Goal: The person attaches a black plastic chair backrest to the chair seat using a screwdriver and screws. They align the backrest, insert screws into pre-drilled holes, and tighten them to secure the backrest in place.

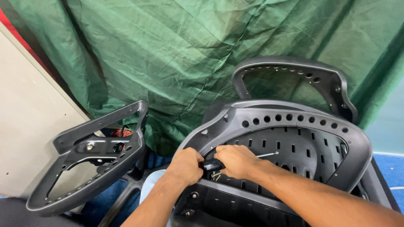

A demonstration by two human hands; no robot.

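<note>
Both hands, left hand (184, 165) and right hand (238, 161), grip a black-handled screwdriver (211, 164) against the black plastic chair shell (294, 138).

Bare forearms, no sleeves; light blue trousers (152, 185).

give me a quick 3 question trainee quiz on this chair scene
1. True or false: both hands grip the black-handled screwdriver over the black slotted plastic chair shell.
2. What hangs behind the chair parts?
A. green cloth
B. white curtain
C. wooden shelf
3. On which side of the view does the separate black plastic frame with a large opening lean?

Key
1. True: the left hand and right hand close on the handle, its metal shaft pointing right.
2. A: green cloth.
3. The left side.
</note>
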